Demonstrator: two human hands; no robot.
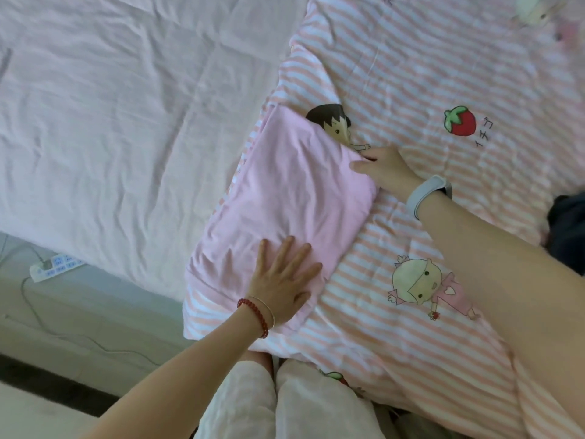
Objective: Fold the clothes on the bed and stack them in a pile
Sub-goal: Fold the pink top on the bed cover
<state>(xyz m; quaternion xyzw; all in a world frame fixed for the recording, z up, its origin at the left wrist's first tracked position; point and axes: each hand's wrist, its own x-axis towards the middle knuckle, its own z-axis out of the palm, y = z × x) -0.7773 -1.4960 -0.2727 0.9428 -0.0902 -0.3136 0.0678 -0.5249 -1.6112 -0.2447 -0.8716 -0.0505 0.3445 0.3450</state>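
Folded pink garment (285,198) under left hand (281,286), right hand (384,169) at its far corner

Folded garment (285,198): plain pale pink, no pattern seen. Quilt (427,74): pink and white stripes, printed with cartoon figures and a red strawberry (460,120) with green leaves. Sheet (126,90): very pale pink, plain. Bracelet (254,315): dark red beads. Wristband (427,194): light grey. Power strip (53,267): white with blue markings. Dark cloth (569,229) noted at right edge.
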